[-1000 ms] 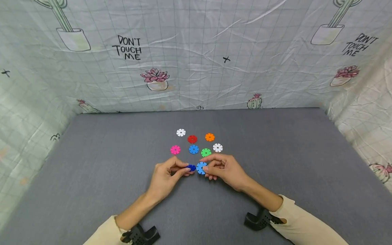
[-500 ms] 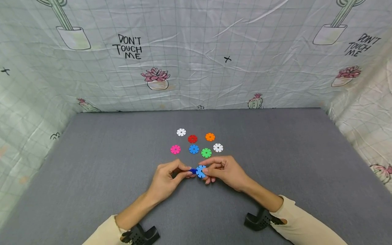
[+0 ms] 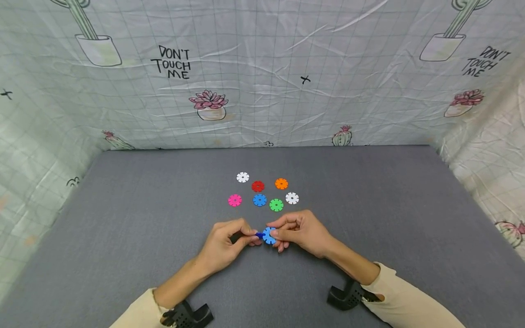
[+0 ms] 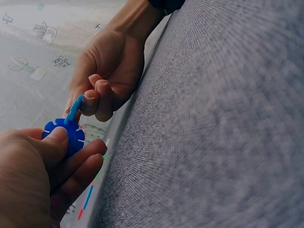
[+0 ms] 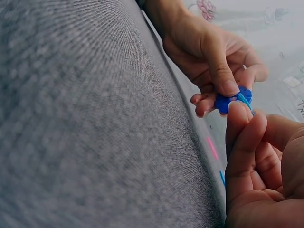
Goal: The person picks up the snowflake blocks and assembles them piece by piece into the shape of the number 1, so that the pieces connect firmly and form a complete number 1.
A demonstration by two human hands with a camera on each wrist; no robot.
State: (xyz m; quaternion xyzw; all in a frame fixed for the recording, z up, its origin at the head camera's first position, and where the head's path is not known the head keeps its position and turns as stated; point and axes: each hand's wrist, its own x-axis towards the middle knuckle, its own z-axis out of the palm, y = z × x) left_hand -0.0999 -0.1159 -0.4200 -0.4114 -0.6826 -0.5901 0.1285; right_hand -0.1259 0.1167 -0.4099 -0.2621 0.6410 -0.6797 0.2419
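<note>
pinching a dark blue disc (image 4: 76,137), the left hand (image 3: 223,241) holds it against a light blue disc (image 3: 268,236) pinched by the right hand (image 3: 304,234). seven more discs (image 3: 259,197) lie beyond both hands.

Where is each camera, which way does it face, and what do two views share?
Head: worn there, facing forward and down at the grey table; both forearms, left grip, right grip show.
Left wrist: worn there, facing the dark blue disc; left grip nearest, right grip beyond.
Right wrist: worn there, right grip nearest, facing the left grip.
Shared: both wrist views show dark blue disc touching held light blue disc.
</note>
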